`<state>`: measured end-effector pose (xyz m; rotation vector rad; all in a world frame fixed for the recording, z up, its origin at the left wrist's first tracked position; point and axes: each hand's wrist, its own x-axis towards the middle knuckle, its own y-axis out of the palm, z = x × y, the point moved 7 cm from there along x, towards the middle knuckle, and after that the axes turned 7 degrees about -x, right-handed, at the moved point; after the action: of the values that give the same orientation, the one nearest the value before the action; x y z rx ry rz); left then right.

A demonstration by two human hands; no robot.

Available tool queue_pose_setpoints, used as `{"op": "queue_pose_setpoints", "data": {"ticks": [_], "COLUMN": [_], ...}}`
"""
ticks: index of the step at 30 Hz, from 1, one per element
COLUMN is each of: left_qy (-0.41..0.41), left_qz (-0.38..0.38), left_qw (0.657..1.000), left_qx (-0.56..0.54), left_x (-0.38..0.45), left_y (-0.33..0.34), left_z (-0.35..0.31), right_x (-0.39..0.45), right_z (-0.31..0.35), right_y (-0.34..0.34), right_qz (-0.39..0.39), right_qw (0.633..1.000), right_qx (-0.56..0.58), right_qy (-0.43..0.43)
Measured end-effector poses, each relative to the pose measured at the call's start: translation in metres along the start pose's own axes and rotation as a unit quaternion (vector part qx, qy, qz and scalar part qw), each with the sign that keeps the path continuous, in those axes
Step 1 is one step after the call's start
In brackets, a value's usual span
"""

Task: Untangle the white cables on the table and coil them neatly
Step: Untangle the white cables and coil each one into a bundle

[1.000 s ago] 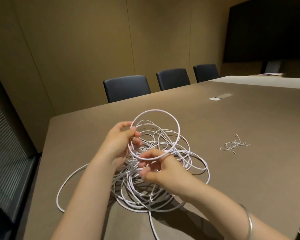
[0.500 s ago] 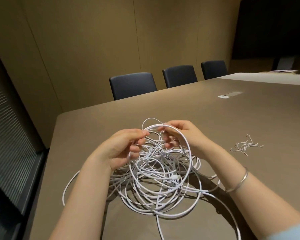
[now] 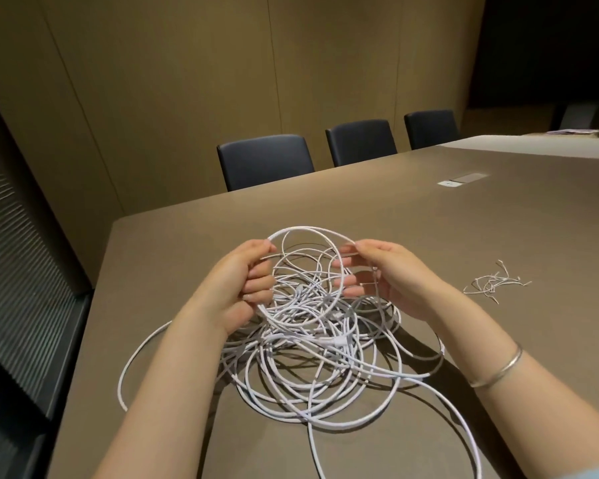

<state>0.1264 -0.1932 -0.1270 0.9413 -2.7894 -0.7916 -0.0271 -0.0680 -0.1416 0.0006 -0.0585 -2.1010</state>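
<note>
1. On a long brown table (image 3: 498, 219), near its closest corner, lies a loose tangle of white cables (image 3: 312, 361), with many overlapping loops spread between the person's two forearms.
2. One loop (image 3: 308, 233) is lifted above the pile and held upright between both hands, arching from one hand to the other.
3. At the loop's left side, the left hand (image 3: 242, 281) has its fingers curled around the cable, thumb and forefinger pinching it near the top.
4. At the loop's right side, the right hand (image 3: 391, 274) pinches the cable between thumb and forefinger; its other fingers are extended toward the left hand and slightly apart.
5. A thin metal bangle (image 3: 498, 368) sits on the right wrist.
6. Well to the right of the tangle, a small bundle of thin white ties (image 3: 495, 281) lies on the table.
7. Three dark chairs (image 3: 267, 160) stand along the far edge, in front of a tan panelled wall (image 3: 187, 81).
</note>
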Motion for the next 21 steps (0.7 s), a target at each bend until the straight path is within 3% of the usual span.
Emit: {"op": "queue_pose_setpoints", "data": {"ticks": [4,9,16,21], "left_qy": [0.057,0.117,0.169,0.188], "left_qz": [-0.042,-0.103,-0.175,-0.22], "left_qw": [0.996,0.98,0.95,0.939], "left_qx": [-0.058,-0.126,-0.197,-0.188], "left_x": [0.002,-0.001,-0.014,-0.014], "left_y": [-0.017,-0.052,-0.097,-0.107], "left_z": [-0.014,-0.04,-0.063,-0.061], "right_x": [-0.003,-0.012,-0.012,-0.019], "right_z": [-0.013,-0.023,0.0,0.022], "right_y": [0.009,0.018,-0.009,-0.008], "right_qz": [0.056,0.159,0.086,0.045], "right_qw": [0.993,0.948,0.894,0.921], "right_qx": [-0.101,-0.27,-0.44,-0.371], "right_qy": [0.035,0.064,-0.017,-0.106]}}
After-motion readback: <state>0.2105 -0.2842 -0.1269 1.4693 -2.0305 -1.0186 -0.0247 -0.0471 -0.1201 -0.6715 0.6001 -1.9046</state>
